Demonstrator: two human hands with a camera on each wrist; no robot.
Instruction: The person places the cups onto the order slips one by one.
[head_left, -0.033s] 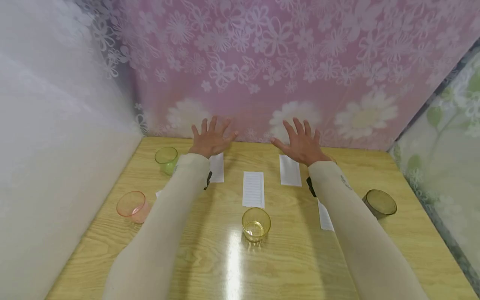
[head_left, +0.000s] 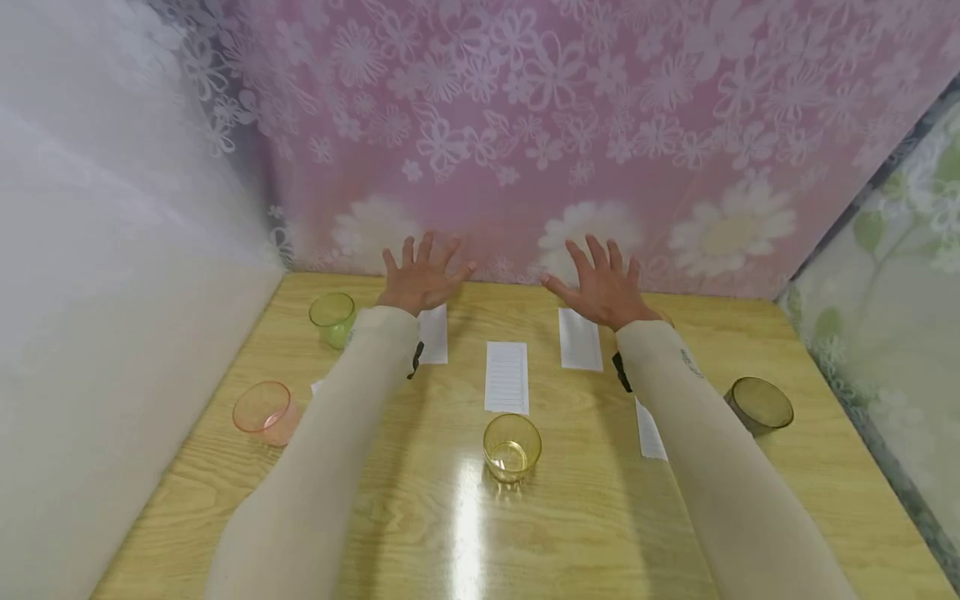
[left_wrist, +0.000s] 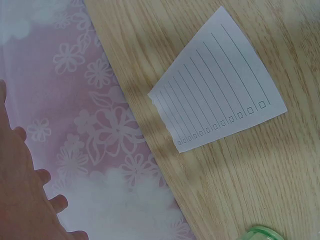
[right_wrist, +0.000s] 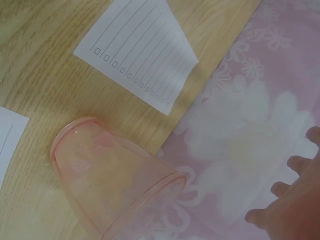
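In the head view, I spread my left hand (head_left: 423,283) and right hand (head_left: 603,292) wide, fingers apart, at the far edge of the table (head_left: 570,533), with a yellow cup (head_left: 512,471) just on the near side of the middle paper (head_left: 506,377). In my left wrist view, a lined slip (left_wrist: 215,85) lies near that edge, a green cup (left_wrist: 262,229) partly showing. In my right wrist view, a pink cup (right_wrist: 100,160) sits near a second slip (right_wrist: 140,60).

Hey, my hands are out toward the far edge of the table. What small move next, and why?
I'd probably draw your right hand back toward the yellow cup. That hand and your left hand look empty, fingers spread, and both reach beyond the cup, which stands in plain view on the near side of the middle sheet.
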